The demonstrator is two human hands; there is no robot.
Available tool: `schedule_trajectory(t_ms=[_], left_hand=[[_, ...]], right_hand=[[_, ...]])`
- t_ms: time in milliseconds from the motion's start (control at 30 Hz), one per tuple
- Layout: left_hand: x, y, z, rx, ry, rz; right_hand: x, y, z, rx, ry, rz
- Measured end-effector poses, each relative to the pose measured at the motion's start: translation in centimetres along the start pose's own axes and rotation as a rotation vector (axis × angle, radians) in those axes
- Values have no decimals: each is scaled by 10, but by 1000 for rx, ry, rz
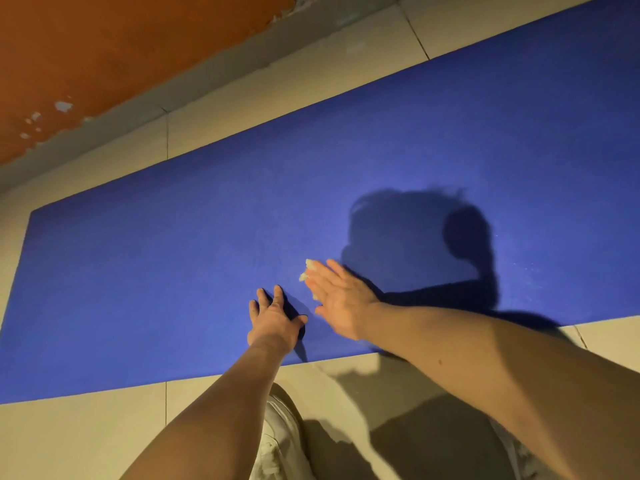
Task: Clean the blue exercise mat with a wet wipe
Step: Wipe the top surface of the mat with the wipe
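Head view looks down on the mat (173,254), a blue sheet lying flat on the tiled floor (86,438), with its long edges running from lower left to upper right. The left hand (273,320) rests on the mat close to its near edge, palm down, fingers straight and spread, holding nothing. Just to its right, the right hand (341,299) also lies flat on the mat, fingers stretched out and close together; it is somewhat blurred. The wipe (308,270) sits under those fingers, and only small pale bits of it show past the fingertips and along the hand's left side. The two hands are near each other but apart. Both forearms are bare and reach in from the bottom edge. A dark shadow (415,244) of a head and arm falls on the mat beyond the right hand. Pale cloth on the person's leg (280,431) shows between the forearms, over the floor. Past the mat's far edge runs a strip of tiles, then a grey skirting (207,74) and an orange wall (104,46) with chipped paint.
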State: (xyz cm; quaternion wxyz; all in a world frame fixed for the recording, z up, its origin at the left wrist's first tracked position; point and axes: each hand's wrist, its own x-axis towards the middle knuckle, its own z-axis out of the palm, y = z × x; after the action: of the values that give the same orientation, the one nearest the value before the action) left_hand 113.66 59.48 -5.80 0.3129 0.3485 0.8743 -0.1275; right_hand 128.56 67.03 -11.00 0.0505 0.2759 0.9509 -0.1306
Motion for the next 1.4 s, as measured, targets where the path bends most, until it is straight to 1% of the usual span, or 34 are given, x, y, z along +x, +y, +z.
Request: schedule_trajectory(t_ms=[67,167,233,333,400,433,533,600,667,700,800,867,900,967,1033,1133,1267,1300,1400], left_hand=[[0,1,1,1,-2,5],[-1,1,0,-3,3,13],[-3,0,0,-9,5,20],[-8,-6,1,-9,12,52],[-11,-10,3,2,15,60],[-12,-12,4,6,18,56],[-17,-13,10,-16,26,24],[-21,-14,14,-45,28,16],[-23,-14,17,-60,25,18],[-22,-15,17,-53,22,23],[-18,-16,16,-10,16,37],[-18,-17,17,5,21,40],[-19,-17,17,3,21,36],[-21,-17,16,-15,19,39],[-22,-19,16,-22,28,60],[-28,-24,18,-18,46,79],[-36,-31,30,-37,90,70],[-37,-33,32,-41,94,73],[-40,-33,35,-26,97,77]], right_hand=[[0,29,-8,54,41,127],[-9,67,-13,-110,-2,325],[-13,75,-13,-96,-22,394],[-9,54,-9,30,-15,434],[-11,25,-4,104,-11,361],[-15,9,0,100,-25,279],[-33,-31,11,-81,-69,4],[-36,-33,14,-96,-45,-65],[-33,-16,9,-89,-12,-98],[-33,-5,6,-52,17,-75],[-36,37,-8,62,69,140],[-42,58,-9,-16,46,270],[-44,63,-10,-52,10,321],[-45,63,-8,-37,-29,399],[-46,48,-2,14,-25,414],[-55,15,8,55,-20,300],[-72,-30,11,14,-161,-15],[-74,-35,13,-2,-169,-73],[-75,-27,16,2,-80,-137]])
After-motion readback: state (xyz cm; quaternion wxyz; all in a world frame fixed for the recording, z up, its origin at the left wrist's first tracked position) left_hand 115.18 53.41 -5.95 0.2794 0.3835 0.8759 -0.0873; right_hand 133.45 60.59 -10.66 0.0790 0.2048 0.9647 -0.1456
